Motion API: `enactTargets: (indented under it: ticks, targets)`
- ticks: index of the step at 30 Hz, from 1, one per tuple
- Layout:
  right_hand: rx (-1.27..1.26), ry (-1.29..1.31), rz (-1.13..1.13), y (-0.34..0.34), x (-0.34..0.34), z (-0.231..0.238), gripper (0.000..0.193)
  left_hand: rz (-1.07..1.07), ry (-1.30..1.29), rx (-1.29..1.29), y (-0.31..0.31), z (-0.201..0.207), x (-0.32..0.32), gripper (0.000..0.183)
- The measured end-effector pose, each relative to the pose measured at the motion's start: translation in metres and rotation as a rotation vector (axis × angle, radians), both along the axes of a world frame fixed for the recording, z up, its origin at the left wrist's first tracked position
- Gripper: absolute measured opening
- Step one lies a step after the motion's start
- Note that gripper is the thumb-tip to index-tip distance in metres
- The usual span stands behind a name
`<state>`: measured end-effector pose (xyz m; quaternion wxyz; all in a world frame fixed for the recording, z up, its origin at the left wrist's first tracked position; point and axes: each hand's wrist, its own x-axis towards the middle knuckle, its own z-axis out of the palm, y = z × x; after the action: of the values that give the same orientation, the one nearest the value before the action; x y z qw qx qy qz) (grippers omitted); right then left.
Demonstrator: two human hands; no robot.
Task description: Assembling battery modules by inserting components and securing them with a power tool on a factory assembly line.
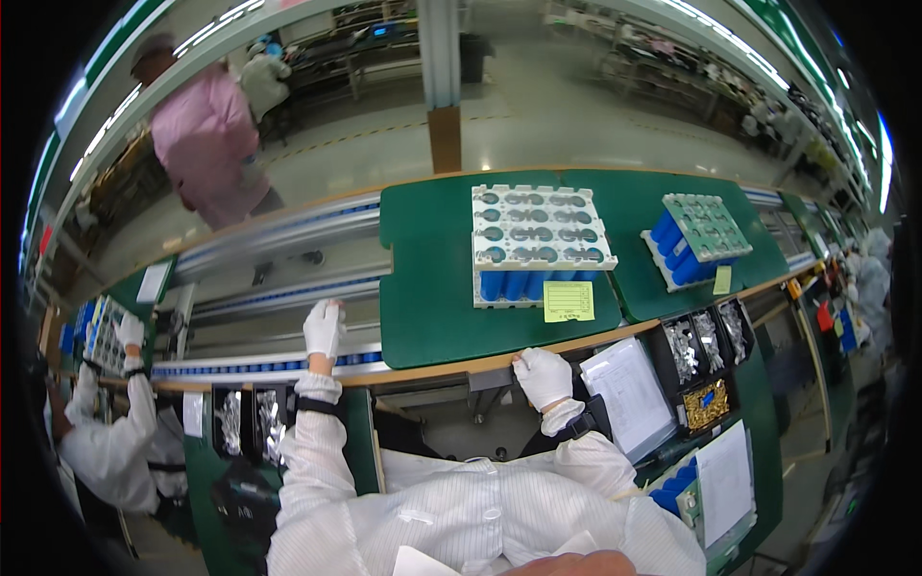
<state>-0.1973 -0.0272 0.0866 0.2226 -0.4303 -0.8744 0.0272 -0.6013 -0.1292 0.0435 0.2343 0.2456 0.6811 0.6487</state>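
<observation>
I see a flat, dark-green board (pixel 432 322) carrying an upright block of blue cylinders in white plastic frames (pixel 538 230) | second green board (pixel 624 283) adjoining at right, bearing a pale-green-topped block of blue cylinders (pixel 698 235) | green side bench (pixel 765 408): I make out black plastic bins (pixel 665 357), white paper sheets (pixel 629 396)

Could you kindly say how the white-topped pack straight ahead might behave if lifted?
The pack is probably heavy, being filled with close-set blue cylinders. White frames above and below should keep it stiff. It looks broad, so tipping seems unlikely.

Gloved hands (pixel 544 378) apart; blue-cylinder pack (pixel 540 240) on green board (pixel 432 298).
</observation>
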Motion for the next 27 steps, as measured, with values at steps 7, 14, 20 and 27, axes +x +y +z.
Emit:
enactTargets:
  ticks: [7,14,20,27]
  targets:
    - [-0.019,0.004,-0.021,-0.014,-0.018,-0.001,0.019,0.005,-0.178,0.056,-0.018,-0.016,-0.040,0.020]
    - [0.004,0.001,-0.015,-0.018,-0.019,-0.002,0.016,-0.074,-0.141,0.038,-0.021,-0.014,-0.040,0.019]
    - [0.034,-0.014,-0.037,-0.017,-0.019,-0.007,0.016,-0.115,-0.124,0.024,-0.020,-0.008,-0.031,0.019]
    - [0.041,-0.025,-0.037,-0.018,-0.020,-0.003,0.015,-0.165,-0.074,0.011,-0.021,-0.007,-0.026,0.020]
